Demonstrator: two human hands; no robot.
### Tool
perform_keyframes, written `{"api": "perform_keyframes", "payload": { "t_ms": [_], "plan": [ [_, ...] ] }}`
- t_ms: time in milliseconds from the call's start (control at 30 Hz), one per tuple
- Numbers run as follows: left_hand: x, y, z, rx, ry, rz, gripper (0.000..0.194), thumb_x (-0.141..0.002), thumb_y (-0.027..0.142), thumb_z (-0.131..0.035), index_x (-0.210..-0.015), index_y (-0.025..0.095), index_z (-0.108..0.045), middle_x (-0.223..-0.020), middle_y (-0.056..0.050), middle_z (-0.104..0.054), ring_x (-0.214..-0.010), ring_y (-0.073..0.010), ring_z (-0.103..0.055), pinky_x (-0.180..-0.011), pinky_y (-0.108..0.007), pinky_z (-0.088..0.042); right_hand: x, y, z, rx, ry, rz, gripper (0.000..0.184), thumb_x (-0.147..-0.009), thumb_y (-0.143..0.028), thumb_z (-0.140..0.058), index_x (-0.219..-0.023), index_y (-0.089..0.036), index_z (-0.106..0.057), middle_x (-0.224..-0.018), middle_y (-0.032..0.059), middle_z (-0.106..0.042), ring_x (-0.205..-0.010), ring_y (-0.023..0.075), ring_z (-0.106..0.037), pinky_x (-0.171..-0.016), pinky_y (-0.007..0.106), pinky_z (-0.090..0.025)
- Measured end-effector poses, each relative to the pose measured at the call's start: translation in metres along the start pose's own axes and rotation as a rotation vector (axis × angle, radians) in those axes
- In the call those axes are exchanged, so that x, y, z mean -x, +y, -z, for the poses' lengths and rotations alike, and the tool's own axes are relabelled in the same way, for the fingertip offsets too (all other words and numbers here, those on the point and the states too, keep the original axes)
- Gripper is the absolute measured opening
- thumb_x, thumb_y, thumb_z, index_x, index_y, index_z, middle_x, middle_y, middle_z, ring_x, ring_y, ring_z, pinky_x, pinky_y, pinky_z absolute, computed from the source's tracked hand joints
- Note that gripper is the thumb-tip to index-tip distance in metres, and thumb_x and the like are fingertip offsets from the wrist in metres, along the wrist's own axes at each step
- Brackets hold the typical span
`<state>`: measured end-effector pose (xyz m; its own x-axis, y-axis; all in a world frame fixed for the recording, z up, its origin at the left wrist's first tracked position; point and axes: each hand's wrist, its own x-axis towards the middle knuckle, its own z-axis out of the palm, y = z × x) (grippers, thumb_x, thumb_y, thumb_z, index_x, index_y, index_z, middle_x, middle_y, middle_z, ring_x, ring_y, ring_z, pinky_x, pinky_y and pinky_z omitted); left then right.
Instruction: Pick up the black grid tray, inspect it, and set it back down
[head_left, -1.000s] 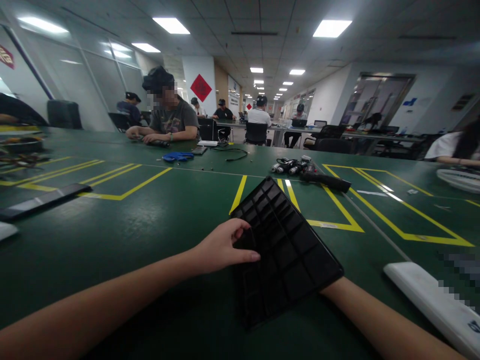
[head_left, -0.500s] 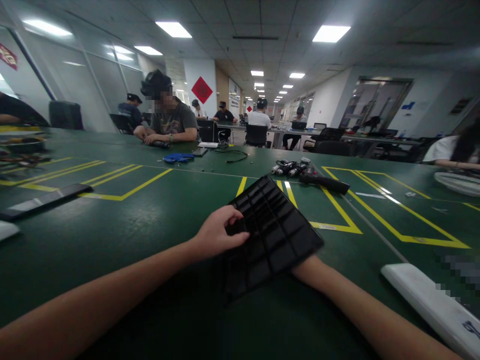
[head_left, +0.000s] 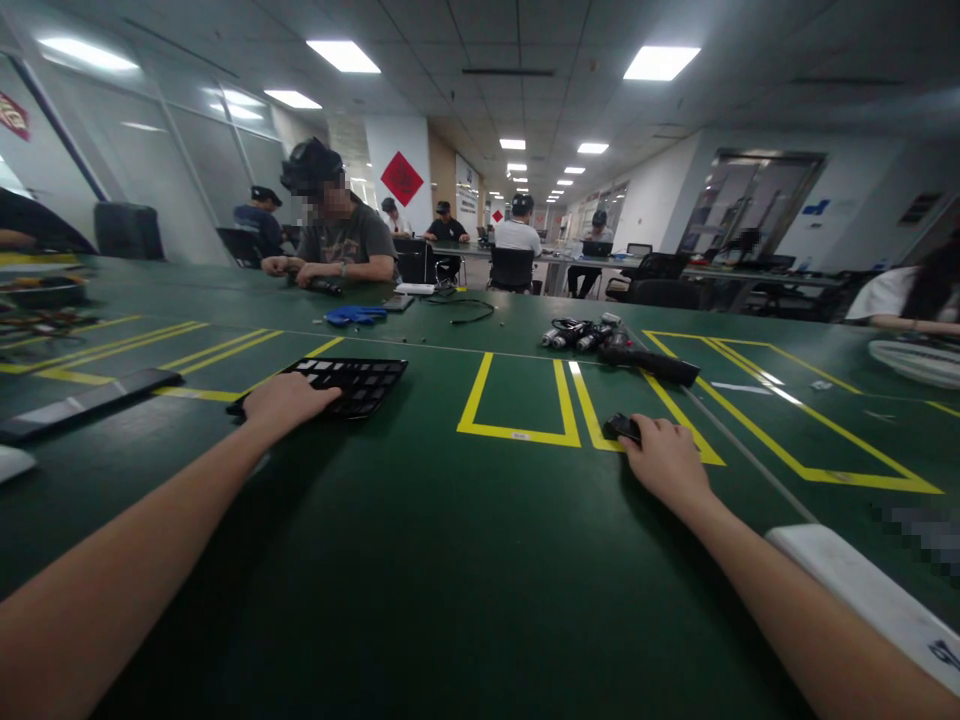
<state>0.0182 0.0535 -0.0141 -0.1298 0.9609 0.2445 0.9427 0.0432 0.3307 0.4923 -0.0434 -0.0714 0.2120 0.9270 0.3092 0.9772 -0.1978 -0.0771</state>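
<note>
A green worktop (head_left: 450, 560) spans the room. Toward its left side, well short of the far edge, the left hand (head_left: 289, 403) pinches a black tray (head_left: 364, 383). Toward its right side, the right hand (head_left: 666, 458) curls around a small black object (head_left: 619, 427).

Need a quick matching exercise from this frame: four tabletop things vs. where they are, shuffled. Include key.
Things:
1. Black tray
2. Small black object
3. Blue item
4. White case

Places:
A. Beside the right forearm
B. Across the table, in front of the co-worker in a grey shirt
C. At the left hand
D. At the right hand

Pairs: 1-C, 2-D, 3-B, 4-A
</note>
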Motion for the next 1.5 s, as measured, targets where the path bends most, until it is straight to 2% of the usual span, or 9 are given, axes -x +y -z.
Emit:
{"api": "perform_keyframes", "payload": {
  "t_ms": [100,267,433,633,833,1033,1267,1400,1500],
  "plan": [
    [-0.001,0.008,0.002,-0.129,0.087,0.101,0.042,-0.073,0.05,-0.049,-0.064,0.01,-0.05,-0.078,-0.013,-0.059,-0.095,-0.0387,-0.052,-0.075,-0.049,-0.041,0.001,-0.003,0.002,-0.013,0.067,-0.016,0.054,-0.081,-0.044,-0.037,-0.12,-0.009,-0.051,-0.119,0.0226,-0.05,-0.114,0.0394,-0.04,-0.091,0.053,-0.034],
    [0.009,0.051,-0.007,-0.105,0.258,-0.262,0.035,-0.076,0.007,-0.033,-0.096,0.005,-0.061,-0.103,-0.017,-0.06,-0.107,-0.0272,-0.05,-0.094,-0.038,-0.038,0.019,-0.039,0.018,-0.116,0.167,0.146,0.058,-0.085,-0.045,-0.03,-0.131,-0.01,-0.039,-0.141,0.0177,-0.029,-0.133,0.0347,-0.014,-0.105,0.053,-0.02],
    [0.043,0.095,-0.049,-0.017,-0.059,-0.616,0.051,-0.071,0.0,-0.031,-0.113,0.012,-0.058,-0.122,-0.009,-0.055,-0.115,-0.0186,-0.048,-0.101,-0.032,-0.035,0.052,-0.086,0.028,-0.252,-0.232,0.474,0.061,-0.086,-0.053,-0.024,-0.138,-0.021,-0.026,-0.148,0.0064,-0.02,-0.137,0.0253,-0.01,-0.11,0.048,-0.012],
    [0.047,0.095,-0.076,-0.041,-0.295,-0.633,0.047,-0.082,0.009,-0.028,-0.125,0.013,-0.05,-0.137,-0.008,-0.042,-0.127,-0.0185,-0.036,-0.107,-0.035,-0.027,0.064,-0.096,0.027,-0.263,-0.466,0.595,0.062,-0.086,-0.056,-0.02,-0.14,-0.025,-0.016,-0.149,0.0018,-0.011,-0.137,0.0213,-0.007,-0.111,0.046,-0.004],
    [0.089,0.114,-0.055,0.032,-0.053,-0.812,0.046,-0.088,0.036,-0.038,-0.127,0.013,-0.046,-0.144,-0.011,-0.029,-0.134,-0.0244,-0.021,-0.109,-0.044,-0.017,0.055,-0.092,0.03,-0.281,-0.406,0.626,0.059,-0.086,-0.055,-0.019,-0.137,-0.025,-0.027,-0.148,0.0033,-0.022,-0.136,0.0211,-0.016,-0.11,0.046,-0.014],
    [0.144,0.137,-0.036,0.085,-0.552,-1.129,0.056,-0.087,0.047,-0.036,-0.138,0.022,-0.031,-0.145,-0.008,-0.028,-0.132,-0.0251,-0.026,-0.107,-0.044,-0.021,0.015,-0.046,0.017,-0.039,-0.006,0.374,0.052,-0.087,-0.043,-0.03,-0.133,-0.018,-0.037,-0.147,0.0107,-0.024,-0.136,0.0279,-0.014,-0.109,0.05,-0.014],
    [0.137,0.138,-0.035,-0.037,-0.339,-1.092,0.041,-0.09,0.039,-0.035,-0.123,0.018,-0.049,-0.127,-0.011,-0.05,-0.113,-0.0245,-0.048,-0.091,-0.04,-0.038,0.0,-0.017,0.0,0.129,-0.091,0.152,0.054,-0.086,-0.041,-0.027,-0.131,-0.015,-0.039,-0.135,0.0136,-0.043,-0.124,0.0346,-0.037,-0.1,0.059,-0.026],
    [0.112,0.132,-0.036,-0.315,-0.109,-0.804,0.038,-0.09,0.038,-0.032,-0.097,0.012,-0.057,-0.089,-0.012,-0.06,-0.075,-0.021,-0.056,-0.062,-0.031,-0.044,0.003,-0.021,0.0,0.142,-0.055,0.155,0.051,-0.087,-0.038,-0.026,-0.13,-0.014,-0.04,-0.133,0.0131,-0.046,-0.122,0.033,-0.039,-0.099,0.059,-0.026],
    [0.093,0.124,-0.038,-0.415,-0.159,-0.615,0.034,-0.09,0.036,-0.032,-0.093,0.012,-0.055,-0.079,-0.01,-0.059,-0.067,-0.02,-0.056,-0.054,-0.028,-0.042,0.004,-0.021,0.0,0.145,-0.026,0.163,0.05,-0.086,-0.037,-0.028,-0.129,-0.014,-0.042,-0.131,0.0132,-0.048,-0.119,0.0329,-0.041,-0.098,0.059,-0.028]
  ]
}}
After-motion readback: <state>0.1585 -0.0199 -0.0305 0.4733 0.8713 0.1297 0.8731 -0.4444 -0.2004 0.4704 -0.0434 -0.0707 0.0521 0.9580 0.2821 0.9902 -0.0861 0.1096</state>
